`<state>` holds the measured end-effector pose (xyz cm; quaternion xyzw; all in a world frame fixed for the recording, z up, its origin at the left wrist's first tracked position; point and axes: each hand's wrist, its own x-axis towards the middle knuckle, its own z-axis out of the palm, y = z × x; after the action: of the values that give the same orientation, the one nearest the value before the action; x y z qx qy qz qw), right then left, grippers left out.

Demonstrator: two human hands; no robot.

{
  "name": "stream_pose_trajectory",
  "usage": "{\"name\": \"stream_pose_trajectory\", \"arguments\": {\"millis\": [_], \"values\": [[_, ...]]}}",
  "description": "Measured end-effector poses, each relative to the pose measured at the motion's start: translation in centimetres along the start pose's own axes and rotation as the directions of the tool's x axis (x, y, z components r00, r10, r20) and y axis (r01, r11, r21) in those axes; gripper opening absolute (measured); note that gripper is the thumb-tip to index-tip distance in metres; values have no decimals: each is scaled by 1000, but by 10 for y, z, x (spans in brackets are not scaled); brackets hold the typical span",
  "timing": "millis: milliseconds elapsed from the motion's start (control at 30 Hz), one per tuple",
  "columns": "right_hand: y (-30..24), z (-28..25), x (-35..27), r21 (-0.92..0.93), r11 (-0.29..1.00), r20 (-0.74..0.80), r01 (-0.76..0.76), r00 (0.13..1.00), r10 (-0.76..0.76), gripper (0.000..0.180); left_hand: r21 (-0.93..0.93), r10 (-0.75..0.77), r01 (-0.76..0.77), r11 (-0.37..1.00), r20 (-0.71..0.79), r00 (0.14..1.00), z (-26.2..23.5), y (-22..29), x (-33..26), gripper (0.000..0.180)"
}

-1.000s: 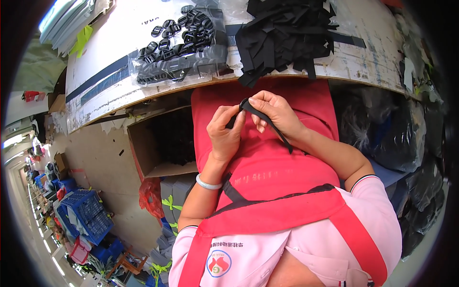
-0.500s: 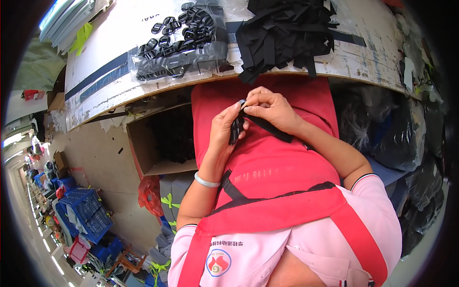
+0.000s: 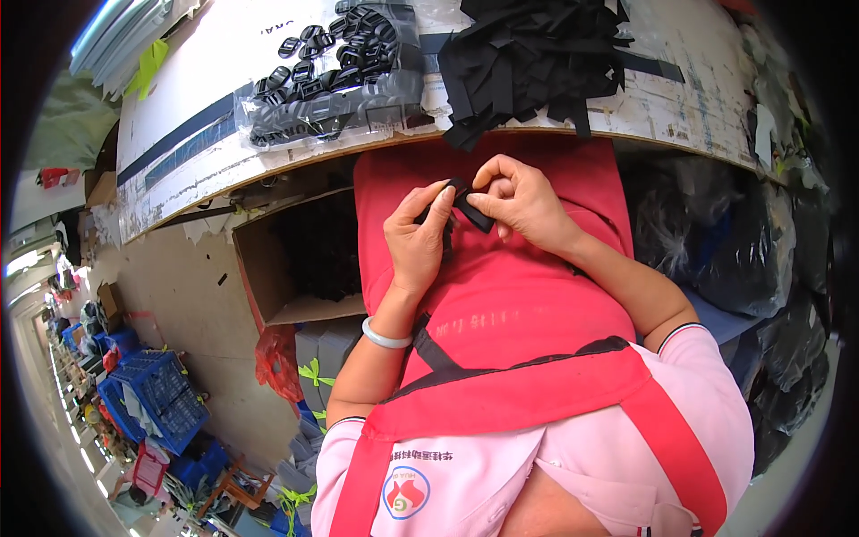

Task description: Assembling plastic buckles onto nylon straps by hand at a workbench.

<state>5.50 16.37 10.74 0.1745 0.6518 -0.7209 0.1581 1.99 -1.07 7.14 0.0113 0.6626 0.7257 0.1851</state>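
Note:
Above the red apron (image 3: 501, 268), both hands work close together on a short black webbing strap (image 3: 476, 217). My left hand (image 3: 413, 240) pinches the strap's upper end between thumb and forefinger; a small dark piece, perhaps a buckle, is mostly hidden there. My right hand (image 3: 530, 208) grips the strap a little to the right with thumb and fingers, its knuckles bent. Beyond the hands on the table lie black plastic buckles (image 3: 358, 55), in and on a clear plastic bag (image 3: 380, 116), and a heap of cut black straps (image 3: 528, 76).
The worn white table (image 3: 206, 116) has its curved edge just beyond my lap. Below it, left, stands an open cardboard box (image 3: 318, 311) with dark contents. Stuffed plastic bags (image 3: 743, 259) crowd the right. Blue crates (image 3: 161, 403) stand on the floor at far left.
The strap's hanging end has swung up and is now folded short between the hands. My left hand has turned, hiding the black buckles seen in its palm. My right hand has shifted slightly.

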Motion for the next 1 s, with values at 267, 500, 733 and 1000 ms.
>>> {"name": "stream_pose_trajectory", "arguments": {"millis": [267, 500, 733, 1000], "values": [[10, 2, 7, 127, 981, 20, 147, 988, -151, 22, 130, 272, -279, 951, 73, 960, -1, -2, 1, 16], [6, -21, 11, 128, 983, 320, -130, 944, 83, 18, 213, 415, -462, 861, 232, 880, -9, 12, -15, 16], [5, -18, 4, 79, 996, 342, 40, 937, -64, 16, 201, 336, -395, 896, 273, 901, -11, 25, -31, 19], [3, -13, -1, 172, 985, 328, -12, 944, -46, 17, 200, 397, -457, 867, 276, 875, -11, 18, -34, 21]]}}
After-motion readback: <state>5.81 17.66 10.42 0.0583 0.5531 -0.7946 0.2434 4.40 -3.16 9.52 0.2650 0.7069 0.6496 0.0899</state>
